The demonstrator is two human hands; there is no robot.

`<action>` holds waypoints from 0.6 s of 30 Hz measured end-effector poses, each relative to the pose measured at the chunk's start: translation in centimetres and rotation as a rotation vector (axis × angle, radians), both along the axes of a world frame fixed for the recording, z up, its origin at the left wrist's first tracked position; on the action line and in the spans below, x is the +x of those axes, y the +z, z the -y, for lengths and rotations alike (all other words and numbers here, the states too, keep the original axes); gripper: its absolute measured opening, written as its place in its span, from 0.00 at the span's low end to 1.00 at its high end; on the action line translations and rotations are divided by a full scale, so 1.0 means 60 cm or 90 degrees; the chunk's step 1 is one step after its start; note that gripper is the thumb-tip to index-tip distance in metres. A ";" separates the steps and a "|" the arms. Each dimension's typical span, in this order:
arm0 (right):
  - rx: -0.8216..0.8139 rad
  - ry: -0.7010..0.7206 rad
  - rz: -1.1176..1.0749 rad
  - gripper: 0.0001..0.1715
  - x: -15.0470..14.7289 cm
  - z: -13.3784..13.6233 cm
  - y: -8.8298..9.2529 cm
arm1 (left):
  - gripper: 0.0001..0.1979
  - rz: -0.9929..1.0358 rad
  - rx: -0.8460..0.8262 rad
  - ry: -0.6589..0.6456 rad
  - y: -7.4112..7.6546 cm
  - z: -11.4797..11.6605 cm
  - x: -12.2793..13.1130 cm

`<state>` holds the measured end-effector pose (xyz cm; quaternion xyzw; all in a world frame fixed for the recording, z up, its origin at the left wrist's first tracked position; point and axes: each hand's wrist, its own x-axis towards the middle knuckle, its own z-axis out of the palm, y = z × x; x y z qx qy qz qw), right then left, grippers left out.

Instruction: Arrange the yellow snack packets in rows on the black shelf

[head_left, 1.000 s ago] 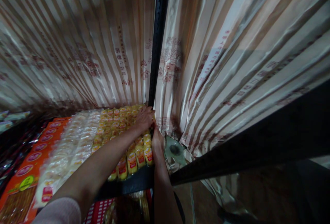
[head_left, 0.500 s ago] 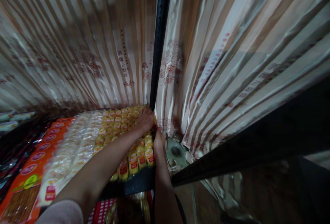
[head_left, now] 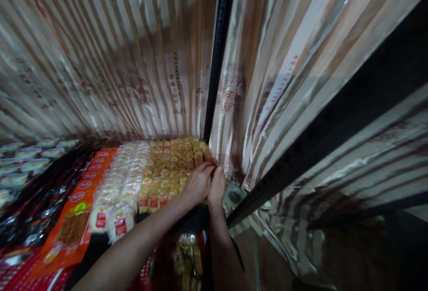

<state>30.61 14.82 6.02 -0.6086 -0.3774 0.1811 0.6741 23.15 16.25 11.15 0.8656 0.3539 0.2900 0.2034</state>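
My left hand (head_left: 199, 184) is at the right end of rows of small yellow wrapped snack packs (head_left: 167, 170), its fingers bent inward. Right beside it, my right hand (head_left: 217, 183) is closed, and the fingertips of both hands meet over the outermost packs. Whatever lies between those fingers is hidden. To the left of the yellow packs stand rows of clear-wrapped white round snacks (head_left: 120, 197), the front ones with red labels. An orange snack bag (head_left: 80, 206) lies farther left.
Dark glossy packs (head_left: 36, 206) and pale packs (head_left: 26, 166) fill the shelf's left part. A black upright post (head_left: 217, 59) rises behind my hands, and a black slanting beam (head_left: 301, 143) is at right. Striped printed curtains (head_left: 150, 59) hang behind. Red basket edges (head_left: 30, 273) show below.
My left hand has come back from the far corner of the yellow packs toward the front, next to my right hand. The camera view has shifted, showing more of the shelf's left side.
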 end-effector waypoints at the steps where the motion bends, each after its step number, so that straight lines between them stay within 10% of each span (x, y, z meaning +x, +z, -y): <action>1: 0.028 0.011 -0.001 0.34 -0.010 0.012 0.010 | 0.18 0.017 -0.014 0.009 0.002 0.013 -0.009; 9: 0.047 0.087 0.058 0.25 -0.102 0.169 0.001 | 0.15 0.124 -0.076 0.044 -0.028 0.161 -0.106; 18: -0.307 0.317 0.065 0.26 -0.228 0.276 -0.187 | 0.16 0.098 -0.372 0.268 -0.221 0.301 -0.248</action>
